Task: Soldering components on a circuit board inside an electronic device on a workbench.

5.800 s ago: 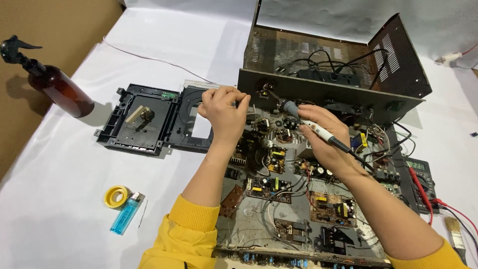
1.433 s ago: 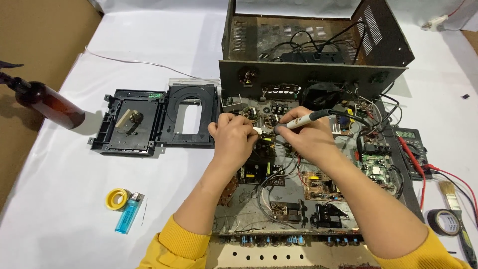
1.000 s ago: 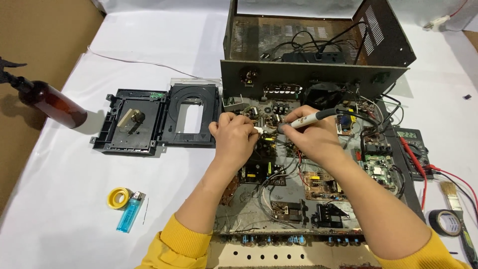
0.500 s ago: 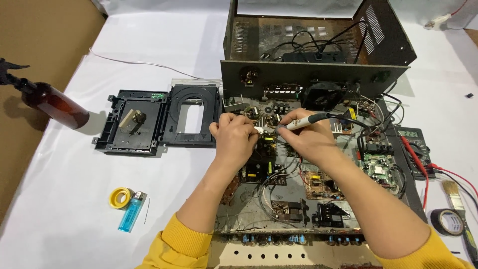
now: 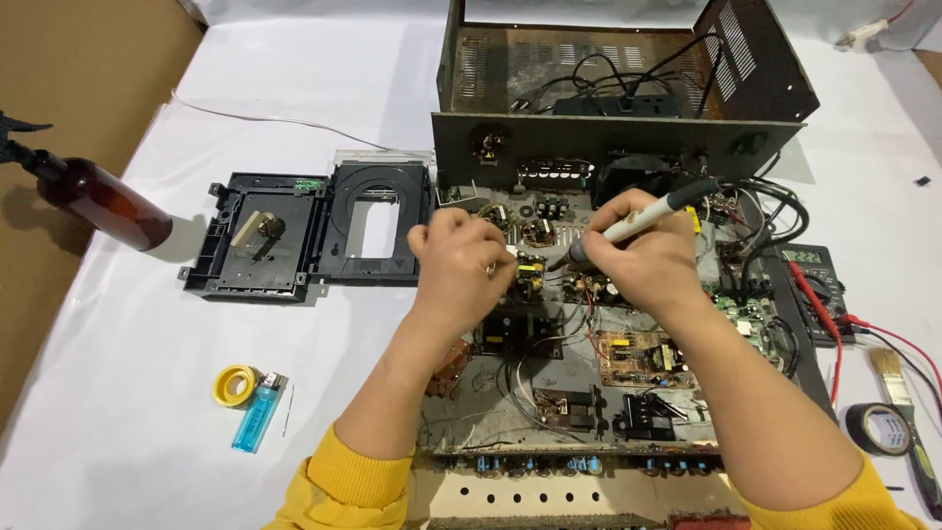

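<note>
Head view: right hand [image 5: 643,260] gripped a soldering iron [image 5: 638,224], tip down on the small circuit board [image 5: 531,274] mid-chassis. Left hand [image 5: 461,270] was curled, pinching something tiny just left of the tip. Brown spray bottle [image 5: 98,198] lay far left on the desk [image 5: 128,393]; yellow tape roll [image 5: 235,385] and blue lighter [image 5: 257,417] sat near left.

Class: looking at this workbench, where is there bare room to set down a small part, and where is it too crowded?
Bare white cloth lies left of the open chassis, between the black disc tray and the blue lighter; more lies behind the tray. The right edge is crowded: multimeter, red leads, brush, tape roll.
</note>
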